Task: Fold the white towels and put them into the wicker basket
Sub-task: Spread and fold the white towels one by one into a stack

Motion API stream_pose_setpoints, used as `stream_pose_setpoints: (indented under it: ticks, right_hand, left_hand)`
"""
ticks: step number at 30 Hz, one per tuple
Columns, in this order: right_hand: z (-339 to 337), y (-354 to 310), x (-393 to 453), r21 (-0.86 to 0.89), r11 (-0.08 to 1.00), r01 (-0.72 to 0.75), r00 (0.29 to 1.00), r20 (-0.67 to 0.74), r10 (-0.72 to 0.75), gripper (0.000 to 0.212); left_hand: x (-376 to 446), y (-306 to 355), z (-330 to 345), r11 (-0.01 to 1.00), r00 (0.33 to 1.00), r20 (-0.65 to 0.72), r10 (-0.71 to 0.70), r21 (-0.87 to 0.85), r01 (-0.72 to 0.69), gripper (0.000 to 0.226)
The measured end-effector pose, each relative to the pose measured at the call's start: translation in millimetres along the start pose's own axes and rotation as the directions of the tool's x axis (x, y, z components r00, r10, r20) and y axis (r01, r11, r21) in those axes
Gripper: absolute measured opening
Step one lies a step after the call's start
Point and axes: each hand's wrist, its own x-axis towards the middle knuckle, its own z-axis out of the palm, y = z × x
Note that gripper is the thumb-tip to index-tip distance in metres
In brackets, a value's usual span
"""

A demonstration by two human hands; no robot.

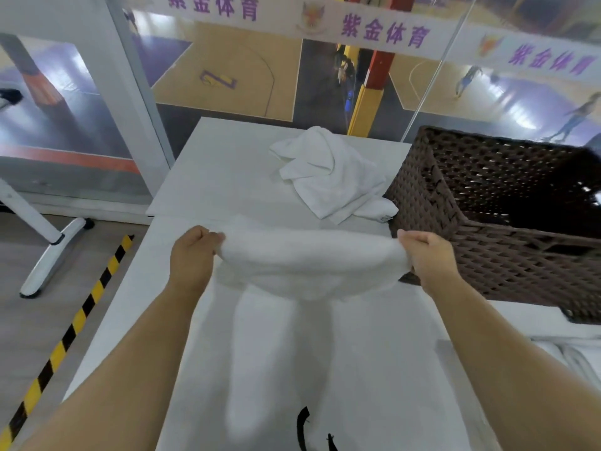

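Observation:
I hold a white towel stretched between both hands above the white table. My left hand grips its left end and my right hand grips its right end, fingers curled round the cloth. The towel's middle sags and its lower part hangs blurred toward me. A second white towel lies crumpled on the table farther back, touching the dark brown wicker basket that stands at the right. The basket's inside looks dark; I cannot tell what it holds.
More white cloth lies at the table's near right, below the basket. Left of the table runs a yellow-black floor stripe and a white stand foot. A glass wall with a court behind it stands beyond the table.

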Motion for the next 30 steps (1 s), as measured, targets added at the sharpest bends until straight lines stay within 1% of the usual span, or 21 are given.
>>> stream_pose_setpoints:
  ticks: [2, 3, 5, 7, 9, 11, 13, 14, 17, 18, 20, 22, 25, 27, 29, 30]
  right_hand:
    - [-6, -2, -5, 0.087, 0.995, -0.045, 0.995, 0.093, 0.036, 0.028]
    - [-9, -1, -9, 0.093, 0.994, -0.055, 0.989, 0.139, 0.041, 0.031]
    - [-16, 5, -17, 0.039, 0.999, -0.031, 0.981, 0.195, 0.023, 0.03]
    - [-25, 9, -26, -0.006, 1.0, 0.004, 0.979, 0.204, -0.002, 0.027]
    - [-37, 7, -35, 0.016, 1.0, 0.022, 0.98, 0.199, -0.025, 0.026]
    - [-50, 0, -44, 0.07, 0.997, 0.046, 0.98, 0.192, -0.058, 0.028]
    - [-63, -12, -54, 0.091, 0.991, 0.094, 0.978, 0.179, -0.109, 0.03]
    - [-69, -20, -59, 0.1, 0.988, 0.121, 0.975, 0.176, -0.137, 0.033]
    - [-88, -46, -76, 0.096, 0.971, 0.218, 0.957, 0.172, -0.232, 0.042]
    - [-94, -55, -83, 0.087, 0.962, 0.259, 0.947, 0.171, -0.271, 0.046]
    - [-106, -72, -97, 0.065, 0.934, 0.353, 0.92, 0.159, -0.359, 0.051]
    - [-117, -87, -111, 0.021, 0.891, 0.453, 0.883, 0.126, -0.452, 0.051]
    - [-133, -104, -135, -0.029, 0.826, 0.564, 0.826, 0.042, -0.562, 0.048]
    - [-142, -109, -150, -0.03, 0.8, 0.599, 0.8, -0.008, -0.6, 0.044]
    - [-148, -108, -164, -0.044, 0.786, 0.616, 0.787, -0.019, -0.617, 0.042]
    - [-151, -106, -171, -0.084, 0.78, 0.62, 0.782, -0.016, -0.623, 0.042]
  left_hand:
    - [-7, 3, -6, 0.999, 1.0, 0.003, -0.003, -0.05, 0.003, 0.029]
    - [-13, 3, -8, 0.999, 1.0, 0.01, -0.006, -0.054, 0.006, 0.028]
    - [-25, 1, -10, 0.999, 1.0, 0.021, 0.004, -0.032, -0.004, 0.029]
    - [-36, -2, -12, 1.0, 1.0, -0.005, 0.023, 0.006, -0.023, 0.028]
    - [-46, -1, -16, 0.998, 0.998, -0.057, 0.039, 0.051, -0.036, 0.025]
    - [-56, 8, -20, 0.998, 0.994, -0.098, 0.046, 0.043, -0.042, 0.023]
    - [-67, 25, -22, 0.997, 0.993, -0.095, 0.066, -0.02, -0.068, 0.022]
    - [-73, 35, -23, 0.995, 0.992, -0.08, 0.095, -0.023, -0.097, 0.022]
    - [-88, 64, -31, 0.978, 0.977, -0.058, 0.204, 0.051, -0.201, 0.02]
    - [-95, 74, -34, 0.972, 0.972, -0.06, 0.229, 0.07, -0.225, 0.019]
    - [-112, 96, -38, 0.961, 0.96, -0.054, 0.274, 0.057, -0.271, 0.028]
    - [-132, 117, -44, 0.946, 0.946, -0.046, 0.321, 0.057, -0.318, 0.04]
    - [-155, 139, -57, 0.921, 0.92, -0.069, 0.387, 0.077, -0.382, 0.044]
    - [-167, 146, -62, 0.91, 0.905, -0.096, 0.415, 0.066, -0.41, 0.042]
    - [-182, 149, -65, 0.899, 0.893, -0.113, 0.436, 0.082, -0.429, 0.041]
    - [-190, 150, -65, 0.892, 0.886, -0.114, 0.45, 0.106, -0.44, 0.039]
